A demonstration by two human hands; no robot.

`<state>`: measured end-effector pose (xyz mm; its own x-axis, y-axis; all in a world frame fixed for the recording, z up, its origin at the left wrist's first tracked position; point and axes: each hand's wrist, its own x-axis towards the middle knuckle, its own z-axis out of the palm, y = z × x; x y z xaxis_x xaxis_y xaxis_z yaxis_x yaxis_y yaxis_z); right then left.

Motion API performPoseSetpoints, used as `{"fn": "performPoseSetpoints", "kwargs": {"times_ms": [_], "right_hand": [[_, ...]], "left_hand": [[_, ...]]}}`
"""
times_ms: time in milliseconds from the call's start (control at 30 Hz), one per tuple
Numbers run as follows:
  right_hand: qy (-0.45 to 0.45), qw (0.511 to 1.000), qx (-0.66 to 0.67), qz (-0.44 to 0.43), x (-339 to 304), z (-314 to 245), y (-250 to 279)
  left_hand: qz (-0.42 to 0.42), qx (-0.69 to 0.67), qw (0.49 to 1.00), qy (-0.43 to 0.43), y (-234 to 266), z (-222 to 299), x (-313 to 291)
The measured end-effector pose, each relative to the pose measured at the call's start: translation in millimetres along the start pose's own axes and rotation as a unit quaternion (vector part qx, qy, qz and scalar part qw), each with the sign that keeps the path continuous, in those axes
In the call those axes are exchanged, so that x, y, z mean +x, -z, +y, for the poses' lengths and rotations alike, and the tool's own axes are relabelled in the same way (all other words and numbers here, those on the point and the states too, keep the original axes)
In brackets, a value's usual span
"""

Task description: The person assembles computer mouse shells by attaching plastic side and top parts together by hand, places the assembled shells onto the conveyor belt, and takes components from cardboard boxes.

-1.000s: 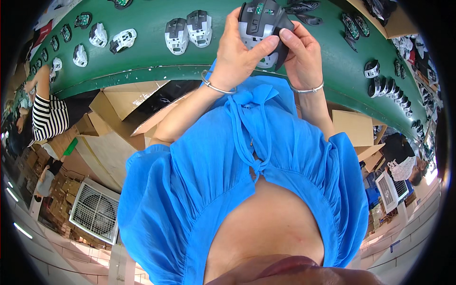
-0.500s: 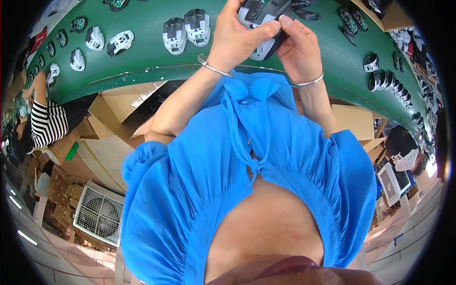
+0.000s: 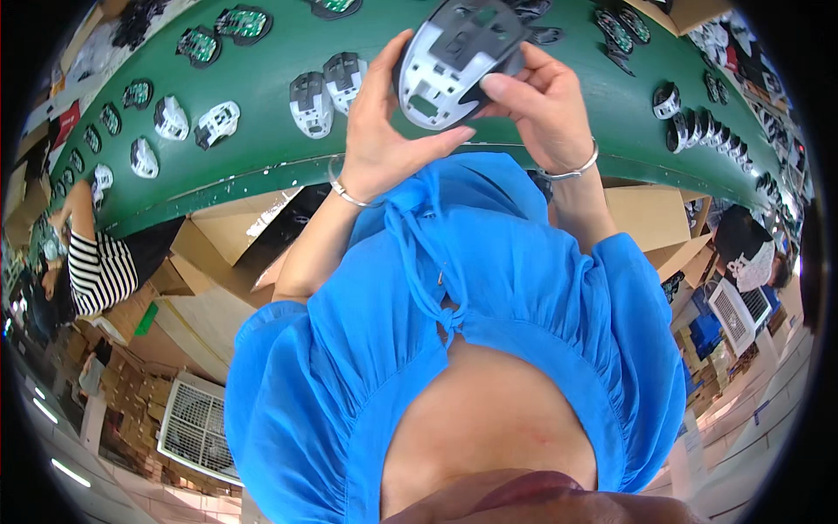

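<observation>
A computer mouse shell (image 3: 428, 83), pale grey with square cut-outs, a dark grey upper part and a black underside, is held above the green bench. My right hand (image 3: 546, 109) grips its right edge, thumb on the near right side and fingers partly hidden behind. Along the left edge rest the fingers of my left hand (image 3: 375, 140), curving round behind the shell. The left thumb is lifted away below it. Just left of that hand, two similar mouse shells (image 3: 311, 105) lie side by side on the bench.
On the green bench (image 3: 262, 113) lie white mouse shells (image 3: 171, 118) and black bases with green circuit boards (image 3: 244, 24). A row of mouse parts (image 3: 703, 131) runs along the right. Cardboard boxes (image 3: 646, 217) sit below the edge. A person in striped sleeves (image 3: 103, 272) works at left.
The mouse shell has tilted and moved left and slightly nearer. My left thumb has come off it, and the left hand has dropped lower. Circuit-board bases at upper left show more fully.
</observation>
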<state>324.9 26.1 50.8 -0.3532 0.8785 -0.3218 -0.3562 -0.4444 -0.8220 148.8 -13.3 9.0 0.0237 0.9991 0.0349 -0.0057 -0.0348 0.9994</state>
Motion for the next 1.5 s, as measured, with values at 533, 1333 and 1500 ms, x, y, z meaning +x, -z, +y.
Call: {"fn": "performPoseSetpoints", "kwargs": {"times_ms": [533,1333,1500], "right_hand": [[-0.056,0.995,-0.051,-0.057,-17.5,8.2,19.0],[-0.033,0.985,0.17,0.003,-15.8,43.3,32.7],[-0.014,0.999,-0.048,-0.02,-31.9,40.5,87.9]], "left_hand": [[-0.212,0.119,0.97,-0.017,16.2,18.0,-0.6],[-0.063,-0.173,0.977,0.107,-10.3,-9.2,-1.8],[-0.191,-0.219,0.931,0.221,-17.0,-31.9,8.3]]}}
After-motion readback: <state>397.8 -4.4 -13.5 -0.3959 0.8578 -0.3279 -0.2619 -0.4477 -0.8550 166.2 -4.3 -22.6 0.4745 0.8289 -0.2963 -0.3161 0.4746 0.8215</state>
